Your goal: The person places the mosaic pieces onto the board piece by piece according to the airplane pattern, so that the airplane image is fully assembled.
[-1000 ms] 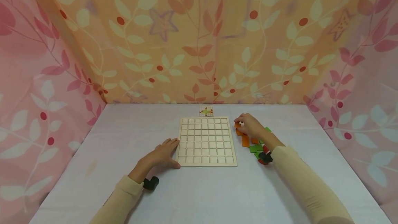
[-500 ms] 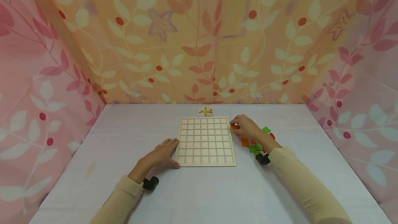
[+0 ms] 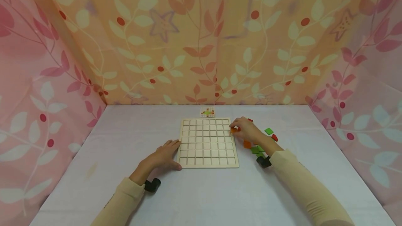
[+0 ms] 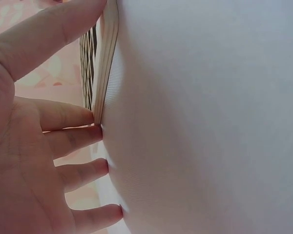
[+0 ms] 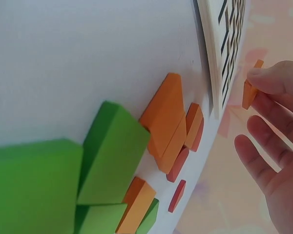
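Right grip [image 3: 247,130] pinches orange piece [image 5: 247,96], partly hidden by thumb [image 5: 271,79]; left grip [image 3: 165,156] spread against board [image 3: 208,143].

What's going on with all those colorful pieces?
A person's right hand pinches an orange piece at the right edge of a wooden grid board. Their left hand touches the board's left edge. Other green, orange and red pieces lie on the white table to the right. None sits in the squares yet. A small picture card lies behind the board.

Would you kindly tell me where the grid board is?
In the head view, the grid board sits centrally on the table, between the left hand and right hand.
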Motion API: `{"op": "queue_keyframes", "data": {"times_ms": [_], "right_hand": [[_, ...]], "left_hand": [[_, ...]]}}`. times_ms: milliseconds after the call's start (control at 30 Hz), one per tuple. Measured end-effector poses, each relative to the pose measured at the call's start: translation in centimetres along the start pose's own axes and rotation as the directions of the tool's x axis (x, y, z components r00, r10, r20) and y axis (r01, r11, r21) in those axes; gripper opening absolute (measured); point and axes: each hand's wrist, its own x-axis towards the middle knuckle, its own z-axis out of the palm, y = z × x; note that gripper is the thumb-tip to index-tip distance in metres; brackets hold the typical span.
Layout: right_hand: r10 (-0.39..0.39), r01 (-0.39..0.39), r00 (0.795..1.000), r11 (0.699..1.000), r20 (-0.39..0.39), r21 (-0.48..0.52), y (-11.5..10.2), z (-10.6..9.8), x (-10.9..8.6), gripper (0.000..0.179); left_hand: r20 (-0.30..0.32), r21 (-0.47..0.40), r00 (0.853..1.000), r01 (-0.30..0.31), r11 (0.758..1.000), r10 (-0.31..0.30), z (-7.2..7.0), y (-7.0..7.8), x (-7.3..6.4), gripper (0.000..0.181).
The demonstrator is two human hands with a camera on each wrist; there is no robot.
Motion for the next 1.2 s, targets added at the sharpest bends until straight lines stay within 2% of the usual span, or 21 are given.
{"op": "queue_keyframes", "data": {"times_ms": [500, 767, 967, 1200], "right_hand": [[-0.088, 0.088, 0.996, 0.996, 0.036, -0.014, -0.8, 0.8, 0.0, 0.025], [-0.154, 0.157, 0.987, 0.984, 0.052, -0.079, -1.1, 1.7, 0.1, 0.025], [-0.141, 0.149, 0.987, 0.983, 0.080, -0.105, -1.1, 2.2, 0.4, 0.024], [-0.129, 0.140, 0.988, 0.982, 0.089, -0.129, -1.3, 2.1, 0.3, 0.025]], "left_hand": [[0.000, -0.006, 1.000, -0.005, 1.000, 0.005, -0.2, 0.0, -0.3, 0.100], [-0.001, 0.007, 1.000, -0.006, 1.000, 0.006, -0.2, 0.0, -0.2, 0.100], [0.003, -0.006, 1.000, 0.012, 1.000, -0.012, 0.0, -0.2, 0.0, 0.100], [0.002, -0.002, 1.000, 0.002, 1.000, -0.002, -0.1, -0.3, 0.0, 0.101]]}}
